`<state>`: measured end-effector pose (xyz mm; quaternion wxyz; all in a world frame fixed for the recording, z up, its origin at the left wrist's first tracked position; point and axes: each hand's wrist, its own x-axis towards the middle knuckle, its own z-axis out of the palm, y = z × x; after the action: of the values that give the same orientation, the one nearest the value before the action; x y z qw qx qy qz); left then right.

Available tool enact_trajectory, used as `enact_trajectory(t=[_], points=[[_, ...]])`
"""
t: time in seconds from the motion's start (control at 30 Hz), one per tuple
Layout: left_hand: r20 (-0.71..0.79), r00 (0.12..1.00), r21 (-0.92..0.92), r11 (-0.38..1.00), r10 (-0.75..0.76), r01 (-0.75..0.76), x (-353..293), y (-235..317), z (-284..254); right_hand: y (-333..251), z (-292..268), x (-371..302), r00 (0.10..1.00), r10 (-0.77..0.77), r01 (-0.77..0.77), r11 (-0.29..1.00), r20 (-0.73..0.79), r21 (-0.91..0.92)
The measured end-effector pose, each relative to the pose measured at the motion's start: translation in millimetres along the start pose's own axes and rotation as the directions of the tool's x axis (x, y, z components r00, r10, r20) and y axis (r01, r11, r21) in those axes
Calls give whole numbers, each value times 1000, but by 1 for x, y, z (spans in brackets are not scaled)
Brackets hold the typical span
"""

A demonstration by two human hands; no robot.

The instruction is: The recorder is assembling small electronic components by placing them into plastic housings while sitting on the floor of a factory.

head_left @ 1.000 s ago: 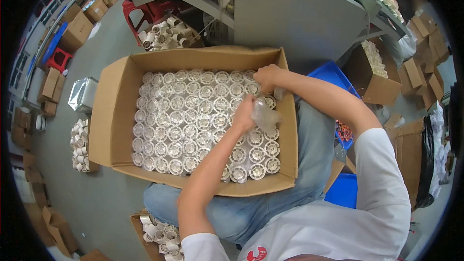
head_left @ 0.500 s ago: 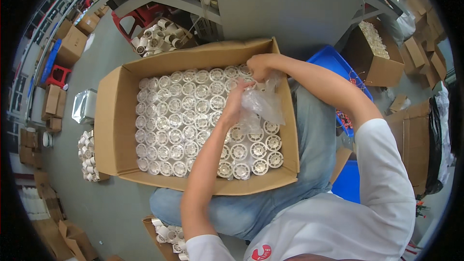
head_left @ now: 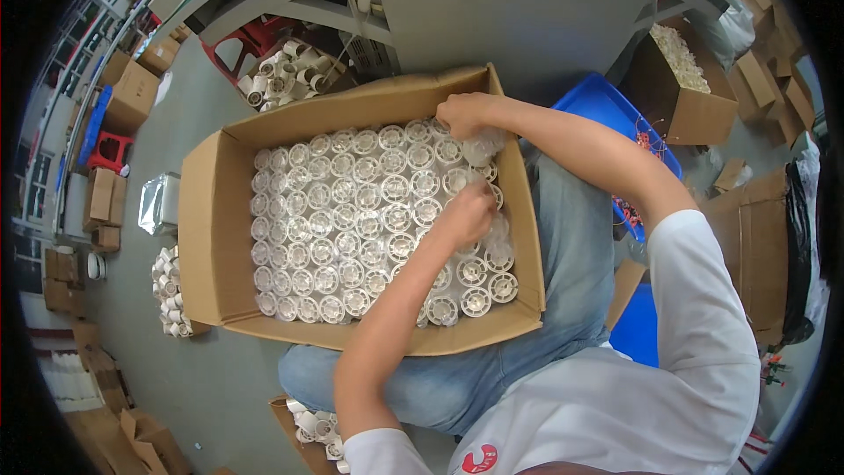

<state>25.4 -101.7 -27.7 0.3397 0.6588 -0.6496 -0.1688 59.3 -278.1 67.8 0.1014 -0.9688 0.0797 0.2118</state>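
Note:
An open cardboard box (head_left: 200, 224) rests across my lap. Rows of round white plastic parts with spoked, ringed tops (head_left: 343, 222) fill it, many under clear plastic film. My right hand (head_left: 466, 114) is at the far right corner inside the box, its fingers closed on the clear plastic bag (head_left: 482, 149). Nearer me, my left hand (head_left: 470, 214) is closed as well, gripping the same crumpled film above the right-hand rows. Film bunches between and beside both hands, and my fingertips are partly hidden.
Beyond the box stands a grey metal table panel (head_left: 510, 18). A carton of white tubular parts (head_left: 286, 75) sits by a red stool (head_left: 233, 53). Blue trays (head_left: 607, 105) lie on the right, near a carton of pale pieces (head_left: 694, 110). More white parts (head_left: 167, 290) are at left.
My left hand has moved right and toward me, drawing the plastic film along over the right rows. My right hand has shifted slightly left. The view has shifted a little.

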Motion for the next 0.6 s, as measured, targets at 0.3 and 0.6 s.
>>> enact_trajectory(t=[0.3, 0.6], points=[[-107, 993, 327, 945, 40, -2, -1, -4, -7, -11, -17, -19, 982, 27, 18, 972, 189, -235], [-364, 915, 204, 944, -173, 260, 7, -19, -36, 8, 20, 2, 998, -56, 57, 907, 15, -418]])
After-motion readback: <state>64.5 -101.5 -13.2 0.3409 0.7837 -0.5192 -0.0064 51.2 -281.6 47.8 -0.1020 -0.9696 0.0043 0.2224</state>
